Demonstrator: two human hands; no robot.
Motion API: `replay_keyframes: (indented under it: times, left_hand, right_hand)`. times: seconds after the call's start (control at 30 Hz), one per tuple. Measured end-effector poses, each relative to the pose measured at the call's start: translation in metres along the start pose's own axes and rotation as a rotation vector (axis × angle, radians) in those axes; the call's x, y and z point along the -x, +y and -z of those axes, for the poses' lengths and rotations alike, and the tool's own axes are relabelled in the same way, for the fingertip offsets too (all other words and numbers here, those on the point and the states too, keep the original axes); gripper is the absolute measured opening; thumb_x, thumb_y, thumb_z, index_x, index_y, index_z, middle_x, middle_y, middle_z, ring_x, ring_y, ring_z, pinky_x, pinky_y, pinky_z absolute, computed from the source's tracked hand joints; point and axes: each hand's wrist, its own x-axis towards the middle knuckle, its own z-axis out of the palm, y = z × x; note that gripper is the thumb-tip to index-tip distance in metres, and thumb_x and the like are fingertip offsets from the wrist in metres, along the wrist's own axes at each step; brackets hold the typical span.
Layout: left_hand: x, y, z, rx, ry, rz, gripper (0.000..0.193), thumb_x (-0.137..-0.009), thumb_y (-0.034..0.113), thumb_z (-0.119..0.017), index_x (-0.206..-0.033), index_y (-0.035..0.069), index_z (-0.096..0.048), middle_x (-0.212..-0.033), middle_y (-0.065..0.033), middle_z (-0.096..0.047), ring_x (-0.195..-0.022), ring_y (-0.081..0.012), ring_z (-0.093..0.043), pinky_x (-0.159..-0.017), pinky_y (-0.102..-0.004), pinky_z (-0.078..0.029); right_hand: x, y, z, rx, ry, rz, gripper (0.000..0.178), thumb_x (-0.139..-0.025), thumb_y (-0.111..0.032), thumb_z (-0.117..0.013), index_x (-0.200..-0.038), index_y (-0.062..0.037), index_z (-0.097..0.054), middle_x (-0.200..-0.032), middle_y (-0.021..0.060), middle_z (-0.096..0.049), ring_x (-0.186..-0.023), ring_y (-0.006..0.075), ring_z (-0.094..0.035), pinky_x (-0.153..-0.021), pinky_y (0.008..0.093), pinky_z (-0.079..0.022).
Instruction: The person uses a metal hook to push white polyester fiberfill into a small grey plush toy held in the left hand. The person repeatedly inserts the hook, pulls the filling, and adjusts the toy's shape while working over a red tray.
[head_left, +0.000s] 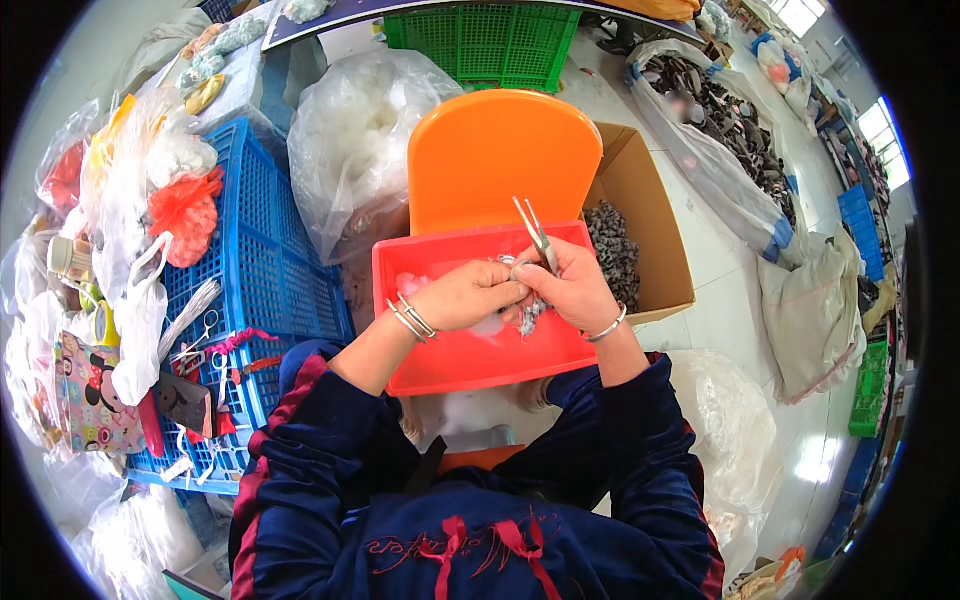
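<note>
My hands meet in the middle of the frame over a red tray [440,365] that rests on my lap. My left hand [468,296] is curled shut around a small grey toy [528,314], of which only a fuzzy bit shows below my fingers, with some white stuffing [487,325] under it in the tray. My right hand [572,285] is clenched on a pair of metal tweezers [535,232], whose tips stick up toward the top of the frame; the hand also touches the grey toy, so the two hands cover most of it. Just behind the tray, in the upper middle, stands an orange chair back [500,150]. To its right sits an open cardboard box [650,230] with a heap of dark grey pieces [612,250] inside, close to my right wrist. At the left lies a blue crate [265,250] with scissors [205,330] and small tools on it, and clear bags [130,190] of bright trimmings crowd the left edge. A big clear bag of white stuffing [350,140] stands in the upper middle, with a green crate [490,40] beyond it.
</note>
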Motion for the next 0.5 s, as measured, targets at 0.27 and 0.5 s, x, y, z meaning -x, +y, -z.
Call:
replay_keyframes:
  times: [0.27, 0.5]
  left_hand:
    - [0.01, 0.004, 0.006, -0.029, -0.074, -0.033, 0.026, -0.099, 0.02, -0.04, -0.083, 0.004, -0.052, -0.078, -0.0042, -0.056, -0.078, -0.0153, -0.055, -0.077, -0.0305, -0.045]
    - [0.011, -0.001, 0.001, -0.269, 0.059, -0.073, 0.029, -0.1, 0.025, -0.047, -0.112, 0.0, -0.056, -0.099, -0.0056, -0.06, -0.096, -0.0148, -0.056, -0.091, -0.0312, -0.044]
  right_hand:
    - [0.001, -0.012, 0.034, -0.068, 0.343, 0.157, 0.009, -0.092, -0.011, -0.062, -0.088, -0.0025, -0.062, -0.066, -0.0058, -0.052, -0.052, 0.0009, -0.04, -0.048, 0.0167, -0.032]
    - [0.001, -0.015, 0.048, -0.196, 0.389, 0.184, 0.008, -0.093, -0.01, -0.061, -0.088, -0.0029, -0.059, -0.065, -0.006, -0.048, -0.05, 0.001, -0.037, -0.045, 0.0168, -0.029]
